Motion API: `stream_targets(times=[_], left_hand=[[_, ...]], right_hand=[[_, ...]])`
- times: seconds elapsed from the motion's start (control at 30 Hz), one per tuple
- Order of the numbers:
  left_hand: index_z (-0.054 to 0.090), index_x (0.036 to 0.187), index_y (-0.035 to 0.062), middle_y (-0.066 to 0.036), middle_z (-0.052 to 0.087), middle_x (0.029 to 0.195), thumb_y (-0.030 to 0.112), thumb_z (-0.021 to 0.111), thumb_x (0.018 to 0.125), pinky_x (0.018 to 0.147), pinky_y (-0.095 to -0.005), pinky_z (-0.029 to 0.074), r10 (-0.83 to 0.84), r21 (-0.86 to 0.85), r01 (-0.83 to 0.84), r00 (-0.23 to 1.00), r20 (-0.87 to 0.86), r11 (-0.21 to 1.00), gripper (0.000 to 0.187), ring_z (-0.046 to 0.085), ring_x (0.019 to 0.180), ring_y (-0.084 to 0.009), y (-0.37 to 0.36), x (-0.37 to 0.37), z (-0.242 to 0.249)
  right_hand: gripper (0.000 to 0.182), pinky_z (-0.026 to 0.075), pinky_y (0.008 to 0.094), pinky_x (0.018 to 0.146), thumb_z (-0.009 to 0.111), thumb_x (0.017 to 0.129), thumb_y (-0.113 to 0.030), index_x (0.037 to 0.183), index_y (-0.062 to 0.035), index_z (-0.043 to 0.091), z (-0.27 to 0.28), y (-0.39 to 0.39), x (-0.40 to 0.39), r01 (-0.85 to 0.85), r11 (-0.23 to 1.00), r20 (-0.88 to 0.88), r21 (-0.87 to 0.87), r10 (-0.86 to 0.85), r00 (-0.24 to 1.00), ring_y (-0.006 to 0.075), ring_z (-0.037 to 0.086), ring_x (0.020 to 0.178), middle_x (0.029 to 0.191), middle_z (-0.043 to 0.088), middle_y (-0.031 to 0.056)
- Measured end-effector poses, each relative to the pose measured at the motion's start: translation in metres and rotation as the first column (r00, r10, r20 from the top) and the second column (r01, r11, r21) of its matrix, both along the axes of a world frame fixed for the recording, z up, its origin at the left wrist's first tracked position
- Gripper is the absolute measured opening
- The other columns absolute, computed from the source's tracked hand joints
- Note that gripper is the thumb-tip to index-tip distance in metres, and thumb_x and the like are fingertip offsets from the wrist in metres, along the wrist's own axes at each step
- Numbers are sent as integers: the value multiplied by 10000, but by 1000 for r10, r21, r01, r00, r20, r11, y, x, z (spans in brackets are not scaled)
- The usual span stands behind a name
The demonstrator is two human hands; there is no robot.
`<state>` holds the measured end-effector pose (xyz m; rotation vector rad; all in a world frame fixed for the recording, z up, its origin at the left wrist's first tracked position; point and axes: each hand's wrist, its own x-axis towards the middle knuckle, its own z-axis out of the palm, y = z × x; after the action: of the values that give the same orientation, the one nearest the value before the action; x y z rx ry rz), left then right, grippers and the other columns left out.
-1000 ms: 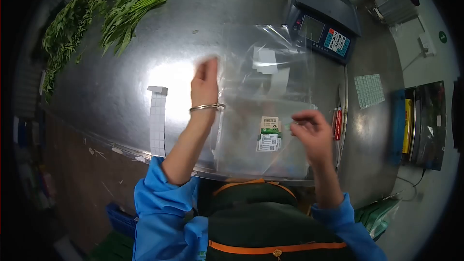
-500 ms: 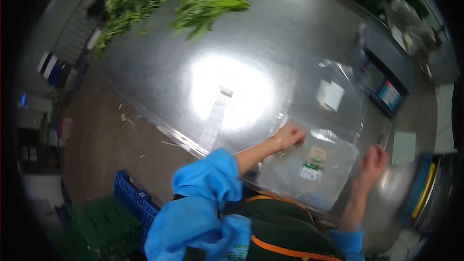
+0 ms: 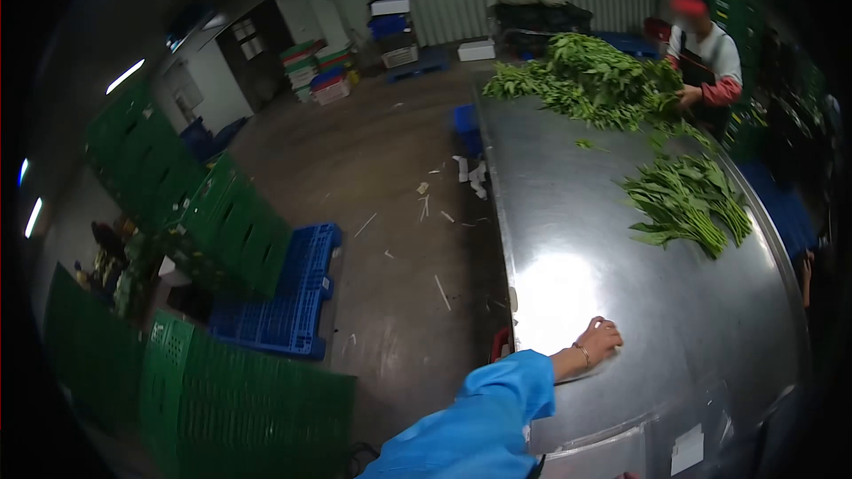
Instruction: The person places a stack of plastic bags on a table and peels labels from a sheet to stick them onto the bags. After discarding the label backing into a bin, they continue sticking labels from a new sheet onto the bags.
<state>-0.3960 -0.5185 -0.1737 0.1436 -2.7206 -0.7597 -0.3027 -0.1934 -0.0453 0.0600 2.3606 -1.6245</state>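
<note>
My left hand (image 3: 599, 340), in a blue sleeve (image 3: 479, 412) with a bracelet at the wrist, reaches out low over the steel table (image 3: 621, 284). Its fingers are curled together, and what they hold, if anything, is hidden under them. Nearer to me lies a clear plastic bag (image 3: 603, 459) at the bottom edge, cut off by the frame. A white paper (image 3: 688, 450) lies to its right on clear plastic. My right hand cannot be made out in this view. Farther up the table lies a bunch of leafy greens (image 3: 688, 204).
A larger pile of greens (image 3: 595, 84) covers the far end, where a co-worker (image 3: 710, 62) handles some. On the floor to the left stand stacked green crates (image 3: 222, 222) and a blue pallet (image 3: 293, 293). White scraps (image 3: 475, 177) lie beside the table.
My view has swung up and left, showing the floor, crates and co-worker. My left hand has moved from beside the plastic bags out over the table. My right hand has left the view.
</note>
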Motion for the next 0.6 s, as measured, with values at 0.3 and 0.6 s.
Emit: stream_targets(times=[0.3, 0.6], left_hand=[[584, 973, 93, -64, 511, 1106, 53, 511, 772, 932, -334, 365, -239, 824, 390, 918, -316, 410, 217, 477, 1066, -206, 118, 83, 145], [421, 1274, 149, -65, 545, 932, 173, 505, 855, 837, -314, 410, -49, 892, 159, 987, -153, 424, 428, 506, 930, -181, 143, 124, 168]], right_hand=[[465, 412, 328, 862, 511, 853, -73, 1281, -9, 340, 56, -61, -40, -441, 842, -238, -311, 380, 894, 224, 449, 1083, 1230, 433, 153], [441, 442, 324, 808, 565, 824, -23, 1230, 23, 400, 69, -29, -5, -78, 928, -280, -364, -29, 959, 220, 522, 938, 1069, 524, 166]])
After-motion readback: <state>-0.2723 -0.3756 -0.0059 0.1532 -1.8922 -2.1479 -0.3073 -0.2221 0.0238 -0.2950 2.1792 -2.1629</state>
